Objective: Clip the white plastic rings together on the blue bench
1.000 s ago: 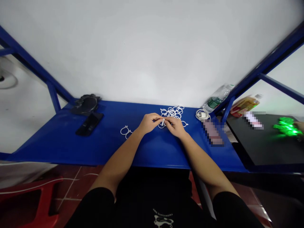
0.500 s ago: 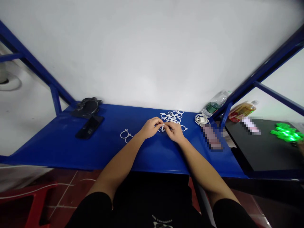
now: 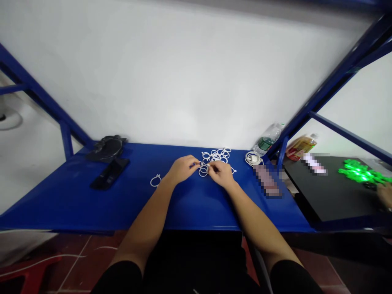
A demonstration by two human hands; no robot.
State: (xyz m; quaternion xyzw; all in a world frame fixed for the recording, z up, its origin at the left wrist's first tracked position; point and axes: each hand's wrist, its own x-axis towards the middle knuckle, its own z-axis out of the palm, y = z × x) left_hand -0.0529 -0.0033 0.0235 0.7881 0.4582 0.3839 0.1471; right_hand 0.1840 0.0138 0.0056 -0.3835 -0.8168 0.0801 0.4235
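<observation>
My left hand [image 3: 181, 168] and my right hand [image 3: 221, 174] meet over the blue table [image 3: 92, 204], fingers pinched together on a small white plastic ring [image 3: 203, 171] held between them. Just behind my hands lies a pile of several white rings [image 3: 218, 155]. A separate white ring [image 3: 155, 180] lies on the table left of my left wrist.
A black phone [image 3: 109, 173] and a dark crumpled object [image 3: 106, 148] lie at the far left. A coiled white cable [image 3: 252, 158], a clear bottle [image 3: 267, 139] and a yellow bottle [image 3: 300, 147] sit at the right. Green glowing items [image 3: 359, 171] lie on a black table; another person's hand [image 3: 384, 194] shows there.
The view has tilted, so everything sits lower and further left. My hands stay pinched together on the ring. The ring left of my wrist is partly covered by my arm.
</observation>
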